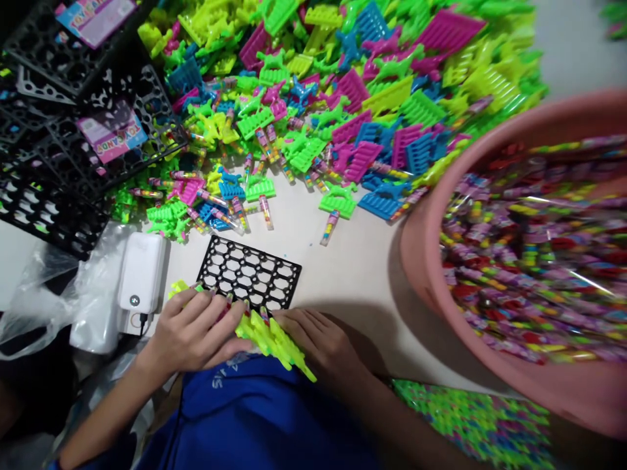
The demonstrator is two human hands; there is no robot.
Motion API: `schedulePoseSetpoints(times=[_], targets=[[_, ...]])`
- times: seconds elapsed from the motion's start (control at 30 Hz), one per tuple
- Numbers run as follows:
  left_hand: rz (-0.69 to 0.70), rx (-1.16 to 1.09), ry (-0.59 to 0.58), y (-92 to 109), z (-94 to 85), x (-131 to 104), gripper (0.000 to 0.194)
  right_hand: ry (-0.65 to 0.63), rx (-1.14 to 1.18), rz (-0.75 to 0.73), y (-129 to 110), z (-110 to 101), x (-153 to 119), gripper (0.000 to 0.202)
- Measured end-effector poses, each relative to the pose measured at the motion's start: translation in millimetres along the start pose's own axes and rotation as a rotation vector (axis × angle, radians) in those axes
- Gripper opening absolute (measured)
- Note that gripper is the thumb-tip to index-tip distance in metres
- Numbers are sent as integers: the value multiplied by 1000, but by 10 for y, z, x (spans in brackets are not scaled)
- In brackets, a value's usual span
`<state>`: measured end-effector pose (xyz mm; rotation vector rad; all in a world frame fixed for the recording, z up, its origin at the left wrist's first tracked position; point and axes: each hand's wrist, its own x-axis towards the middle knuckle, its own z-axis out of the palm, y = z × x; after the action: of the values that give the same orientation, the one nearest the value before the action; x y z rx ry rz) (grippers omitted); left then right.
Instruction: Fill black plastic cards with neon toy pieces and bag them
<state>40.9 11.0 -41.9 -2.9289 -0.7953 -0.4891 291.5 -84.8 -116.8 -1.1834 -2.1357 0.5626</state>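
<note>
A black plastic grid tray (249, 271) lies on the table in front of me, its near edge partly behind my fingers. My left hand (203, 326) is closed over a row of yellow-green plastic toys (279, 343) at that edge. Small candy tubes show between its fingertips. My right hand (321, 339) presses against the right side of the same row, its fingers together by the tray's near corner. What lies under its fingertips is mostly hidden.
A large heap of coloured comb-like toys (362, 98) covers the far table, with candy tubes (266, 212) along its front. Right stands a pink tub (421, 261) of candy tubes. Black trays (53, 150) are stacked left, near a white power bank (142, 271) and clear plastic bags (98, 313).
</note>
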Motion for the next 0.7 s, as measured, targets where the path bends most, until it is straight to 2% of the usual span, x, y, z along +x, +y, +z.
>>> schedulePoseSetpoints(times=[0.13,0.23,0.33,0.4,0.47,0.53,0.6,0.63,0.7], targets=[[-10,16,46,22,19,-17,51,-20,27,51,-71,40,-43,71],[-11,28,104,19,51,-103,53,-104,121,132,-124,-13,-48,78],[-42,46,187,-15,117,-252,55,-237,267,146,-46,-164,5,66],[-97,34,274,-42,189,-363,59,-152,261,256,101,-273,101,49],[-201,-23,431,-56,287,-462,60,45,95,470,280,-335,247,37],[-367,-138,624,-47,402,-541,56,147,-163,641,432,-331,415,37],[-576,-333,779,-15,510,-615,49,114,-372,725,521,-281,558,40],[-681,-454,813,7,554,-655,45,91,-438,753,543,-253,607,38],[-860,-697,760,46,609,-749,43,73,-496,809,558,-212,642,31]])
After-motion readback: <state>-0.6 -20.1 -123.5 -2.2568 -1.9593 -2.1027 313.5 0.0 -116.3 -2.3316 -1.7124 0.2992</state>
